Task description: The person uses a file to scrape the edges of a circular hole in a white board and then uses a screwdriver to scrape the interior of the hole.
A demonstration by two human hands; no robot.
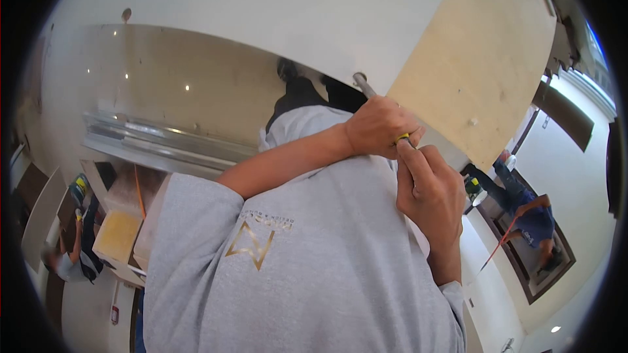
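Observation:
My left hand [383, 125] is closed in a fist around a grey metal rod [367, 85], whose blunt far end lies over the edge of a large white panel [275, 0]. A small yellow-and-black piece [403, 137] sticks out of the fist on the near side. Right against it, the curled fingers of my right hand [433, 193] pinch the dark end of that piece. Both hands meet in front of my grey shirt [314, 242]; whether rod and yellow-and-black piece are one tool, I cannot tell.
A plywood-coloured board [481, 59] adjoins the white panel. Long metal channels [163, 140] lie to the left, near a box with a yellow top [118, 235]. One person [533, 219] holds a red pole at right; another person [78, 265] is at far left.

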